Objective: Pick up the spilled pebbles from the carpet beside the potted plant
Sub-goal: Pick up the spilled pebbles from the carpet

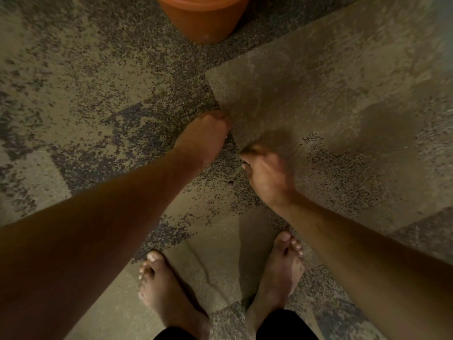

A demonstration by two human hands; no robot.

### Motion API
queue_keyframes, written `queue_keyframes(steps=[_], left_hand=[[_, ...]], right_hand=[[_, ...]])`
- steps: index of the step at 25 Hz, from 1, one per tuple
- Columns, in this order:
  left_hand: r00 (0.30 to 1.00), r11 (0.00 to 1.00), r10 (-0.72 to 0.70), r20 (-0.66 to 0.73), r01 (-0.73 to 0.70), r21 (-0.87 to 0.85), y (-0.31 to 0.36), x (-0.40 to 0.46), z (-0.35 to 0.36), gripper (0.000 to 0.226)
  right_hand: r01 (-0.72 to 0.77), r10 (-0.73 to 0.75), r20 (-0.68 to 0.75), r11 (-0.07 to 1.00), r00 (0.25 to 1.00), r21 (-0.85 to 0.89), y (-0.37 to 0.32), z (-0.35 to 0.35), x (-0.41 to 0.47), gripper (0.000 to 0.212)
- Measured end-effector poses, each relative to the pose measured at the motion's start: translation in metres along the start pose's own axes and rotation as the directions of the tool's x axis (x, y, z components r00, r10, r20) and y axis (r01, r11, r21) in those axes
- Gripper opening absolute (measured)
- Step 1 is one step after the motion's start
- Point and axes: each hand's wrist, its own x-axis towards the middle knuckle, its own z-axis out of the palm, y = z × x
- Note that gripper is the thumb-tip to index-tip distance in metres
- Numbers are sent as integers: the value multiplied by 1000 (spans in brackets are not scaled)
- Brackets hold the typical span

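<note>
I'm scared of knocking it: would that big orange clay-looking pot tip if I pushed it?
Probably not easily. The orange clay-looking pot looks wide and sits flat on the speckled carpet, which should grip it. It narrows downward, though, so a high push might rock it.

Floor: carpet tiles [343, 69], mottled beige and dark grey speckle, seams visible. Lighting: dim, warm, with soft shadows cast across the pile.

Both hands reach down, left [204, 136] curled closed, right [266, 174] blurred.
</note>
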Motion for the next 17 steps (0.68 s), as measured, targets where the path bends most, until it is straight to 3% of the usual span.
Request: queue_keyframes(steps=[2,5,7,10,14,17], left_hand=[[999,998,43,16,-44,35,2,-3,1,29],[999,1000,27,29,-27,-8,-2,-12,1,21],[999,987,-47,-21,43,-153,-6,-21,0,15],[970,909,-211,-125,148,-389,-10,-40,3,20],[924,791,-364,-120,238,-563,-17,-61,13,21],[913,756,-390,-120,243,-608,-19,-71,16,21]], right_hand=[[28,-28,10,999,1000,-39,-1,1,0,31],[37,-35,-50,998,998,59,-1,0,-3,31],[46,-31,-100,987,995,154,-2,1,-12,24],[81,-86,14,971,996,223,-12,10,-28,23],[168,-162,185,986,969,-17,-29,18,-29,32],[225,-186,238,963,953,-150,-39,20,-24,33]])
